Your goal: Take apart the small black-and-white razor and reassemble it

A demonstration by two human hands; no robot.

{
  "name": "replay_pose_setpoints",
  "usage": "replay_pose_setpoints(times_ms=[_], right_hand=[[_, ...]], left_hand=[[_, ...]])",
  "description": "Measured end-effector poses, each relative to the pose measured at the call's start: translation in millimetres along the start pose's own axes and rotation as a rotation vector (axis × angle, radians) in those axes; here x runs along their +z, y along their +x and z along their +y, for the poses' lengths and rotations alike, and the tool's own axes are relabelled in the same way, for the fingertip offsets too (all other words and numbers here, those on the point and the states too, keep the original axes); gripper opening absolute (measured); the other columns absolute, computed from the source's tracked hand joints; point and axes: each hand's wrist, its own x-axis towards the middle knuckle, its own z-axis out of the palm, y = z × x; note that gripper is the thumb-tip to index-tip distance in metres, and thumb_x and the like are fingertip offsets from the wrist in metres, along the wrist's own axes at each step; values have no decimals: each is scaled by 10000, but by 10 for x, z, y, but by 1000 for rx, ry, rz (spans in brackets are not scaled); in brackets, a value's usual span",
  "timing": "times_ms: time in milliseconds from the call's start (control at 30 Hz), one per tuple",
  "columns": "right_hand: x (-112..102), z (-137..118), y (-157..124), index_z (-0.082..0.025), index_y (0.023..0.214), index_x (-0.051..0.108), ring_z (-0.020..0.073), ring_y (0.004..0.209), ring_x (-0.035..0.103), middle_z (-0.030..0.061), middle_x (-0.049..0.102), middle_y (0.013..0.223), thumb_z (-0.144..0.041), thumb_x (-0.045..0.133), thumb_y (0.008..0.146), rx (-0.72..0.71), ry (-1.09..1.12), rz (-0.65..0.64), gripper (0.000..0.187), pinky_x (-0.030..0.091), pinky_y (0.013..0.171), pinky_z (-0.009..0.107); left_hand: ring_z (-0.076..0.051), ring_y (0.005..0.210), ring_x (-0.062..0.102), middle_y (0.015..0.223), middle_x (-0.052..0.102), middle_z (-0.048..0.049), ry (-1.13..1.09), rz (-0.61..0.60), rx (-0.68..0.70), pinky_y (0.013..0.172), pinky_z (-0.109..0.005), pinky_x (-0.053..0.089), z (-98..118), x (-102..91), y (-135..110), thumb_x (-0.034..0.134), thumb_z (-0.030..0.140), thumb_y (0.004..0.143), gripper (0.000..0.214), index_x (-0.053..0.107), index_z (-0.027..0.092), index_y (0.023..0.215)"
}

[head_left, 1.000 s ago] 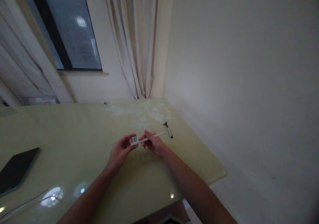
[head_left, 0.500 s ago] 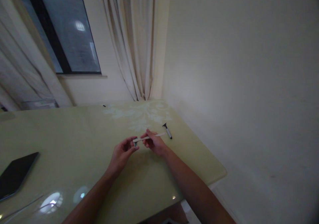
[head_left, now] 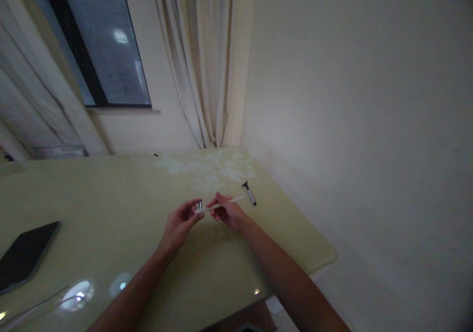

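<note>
Two bare hands met above a pale green table, seen from the person's own head; the left hand [head_left: 177,226] was curled partway, thumb and fingers set apart with a small dark-and-light piece [head_left: 200,204] pinched between their tips; the piece was too small to make out in detail. The right hand [head_left: 228,214] was closed in a pen-like grip on a slim white stick [head_left: 205,209]; the stick lay slantwise, its left end just in front of the piece and close by the left thumb, its right end poking out beyond the right hand; whether stick and piece touched could not be told.

A razor [head_left: 249,193] lay on the table [head_left: 111,209] just beyond the stick's right end; its dark head pointed toward the far edge, its grey and black handle toward the person. Well off to the left lay a black tablet [head_left: 27,253]; nearer the person, a thin cable [head_left: 37,305] ran beside round reflections of light; a tiny dark bit [head_left: 155,154] sat at the table's far edge. Behind stood a dark-framed window [head_left: 107,41] between cream curtains [head_left: 207,61]; a plain pale wall [head_left: 351,125] filled the right side.
</note>
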Motion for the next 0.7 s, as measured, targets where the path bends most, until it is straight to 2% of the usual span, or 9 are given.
replay_pose_setpoints(times_ms=[67,200,367,500,700], right_hand=[[12,3,1,-136,788,772,84,441,527,34,687,600,-708,714,820,0,0,8,576,390,444,207],[25,3,3,-145,842,787,70,453,528,34,708,651,-714,696,832,-72,35,114,576,381,448,193],[34,0,-5,-134,788,772,82,428,537,34,693,605,-719,733,796,-9,21,12,587,385,440,207],[51,-9,10,-134,828,780,68,441,533,36,708,641,-709,701,837,-77,46,119,580,379,444,196],[-4,-122,1,-141,803,768,71,467,563,36,724,651,-645,817,749,-95,141,198,509,418,459,182]], left_hand=[[-153,769,603,811,624,14,-7,2,-3,752,-279,516,6,-2,-4,891,438,652,568,743,193,1143],[-147,739,580,774,592,25,28,-2,5,731,-276,504,30,-5,-14,884,444,654,535,749,184,1101],[-152,777,600,810,634,14,-20,-13,-35,768,-279,504,17,-21,-8,891,417,654,557,734,191,1139],[-136,761,583,797,614,29,-42,4,-38,752,-265,495,-14,-12,-1,906,395,638,526,742,192,1095],[-121,745,567,790,588,36,-41,6,-37,735,-249,482,4,-6,-1,905,402,641,534,754,189,1107]])
